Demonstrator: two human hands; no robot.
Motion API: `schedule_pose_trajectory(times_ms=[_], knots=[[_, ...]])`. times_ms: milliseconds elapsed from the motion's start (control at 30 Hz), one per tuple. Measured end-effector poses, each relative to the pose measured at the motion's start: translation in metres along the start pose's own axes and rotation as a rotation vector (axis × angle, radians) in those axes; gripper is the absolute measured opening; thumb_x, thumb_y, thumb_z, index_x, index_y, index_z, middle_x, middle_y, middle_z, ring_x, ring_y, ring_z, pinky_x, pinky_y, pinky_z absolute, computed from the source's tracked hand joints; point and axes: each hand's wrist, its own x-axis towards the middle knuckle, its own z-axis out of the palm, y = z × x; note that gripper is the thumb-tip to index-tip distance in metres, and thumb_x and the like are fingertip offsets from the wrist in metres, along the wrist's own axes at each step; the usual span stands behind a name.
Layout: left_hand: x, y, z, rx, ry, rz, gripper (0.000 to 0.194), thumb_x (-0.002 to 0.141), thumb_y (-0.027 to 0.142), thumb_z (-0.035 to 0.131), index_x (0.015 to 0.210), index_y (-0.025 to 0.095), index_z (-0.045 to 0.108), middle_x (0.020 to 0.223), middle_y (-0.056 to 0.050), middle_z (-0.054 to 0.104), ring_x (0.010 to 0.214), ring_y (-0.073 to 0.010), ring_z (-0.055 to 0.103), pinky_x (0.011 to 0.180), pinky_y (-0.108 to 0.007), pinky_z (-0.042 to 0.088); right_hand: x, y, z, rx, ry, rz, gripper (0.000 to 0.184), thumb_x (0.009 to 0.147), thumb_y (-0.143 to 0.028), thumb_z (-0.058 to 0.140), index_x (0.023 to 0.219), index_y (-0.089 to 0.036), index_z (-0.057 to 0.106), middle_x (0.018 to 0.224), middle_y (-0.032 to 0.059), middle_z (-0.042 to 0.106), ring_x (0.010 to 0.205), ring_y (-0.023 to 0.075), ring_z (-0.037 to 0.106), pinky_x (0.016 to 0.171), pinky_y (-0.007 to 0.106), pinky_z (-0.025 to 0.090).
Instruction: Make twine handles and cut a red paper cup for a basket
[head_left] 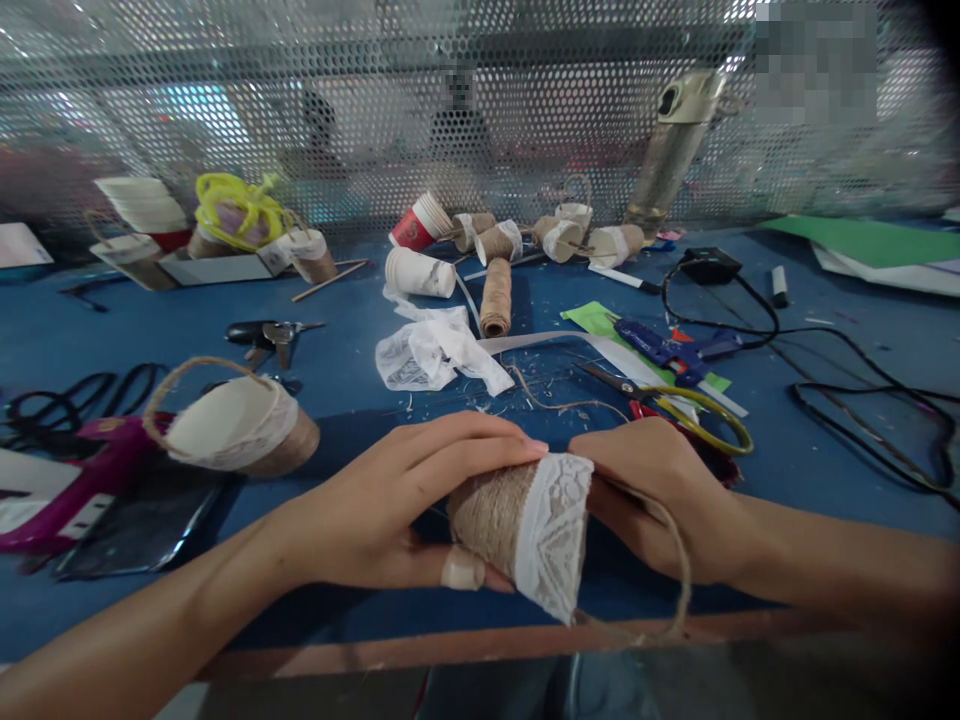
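A small paper cup wrapped in brown twine (487, 515), with white lace (553, 530) round its rim and a twine handle (684, 570), lies on its side near the table's front edge. My left hand (420, 490) is wrapped round its twine-covered body, fingers on top and a bandaged thumb below. My right hand (660, 490) is closed at the cup's mouth, fingertips hidden at the rim by the handle. To the left, another finished-looking twine cup basket (289, 440) leans over. Beyond my right hand lie scissors with yellow handles (709, 405).
A blue glue gun (679, 350) with a black cord, crumpled white lace (442, 350) and a twine roll (496, 300) lie ahead. A magenta glue gun (97, 470) and keys (277, 340) are left. Several cups and a bottle (671, 150) stand by the perforated metal screen (525, 130).
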Motion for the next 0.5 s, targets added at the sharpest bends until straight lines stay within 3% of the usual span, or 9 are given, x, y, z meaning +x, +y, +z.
schedule_pose_trajectory(times_ms=[133,367,500], knots=[[0.0009,-0.0003,-0.0015,0.003,-0.018,0.011,0.083,0.089,0.052,0.077,0.159,0.031,0.036,0.145,-0.013,0.063,0.128,-0.0340,0.064,0.112,-0.043,0.049,0.0010,-0.0001,-0.0016,0.012,0.010,-0.008,0.032,0.101,-0.022,0.045,0.070,-0.022,0.039,0.061,-0.0065,0.038,0.051,0.0100,0.029,0.052,0.029,0.021],[-0.0008,-0.0026,0.0000,-0.079,0.006,0.033,0.085,0.089,0.045,0.079,0.160,0.029,0.035,0.148,-0.012,0.062,0.131,-0.0303,0.062,0.121,-0.039,0.039,0.0049,-0.0015,-0.0035,0.018,0.002,-0.005,0.043,0.108,-0.042,0.043,0.070,-0.021,0.042,0.060,-0.0064,0.042,0.050,0.0087,0.036,0.052,0.027,0.024],[0.0009,-0.0008,0.0003,-0.120,0.009,0.000,0.086,0.087,0.043,0.082,0.159,0.030,0.036,0.148,-0.011,0.061,0.131,-0.0306,0.061,0.122,-0.040,0.038,0.0037,-0.0034,-0.0028,-0.038,0.005,-0.001,0.040,0.109,-0.032,0.038,0.070,-0.022,0.041,0.059,-0.0052,0.043,0.049,0.0105,0.035,0.051,0.029,0.025]])
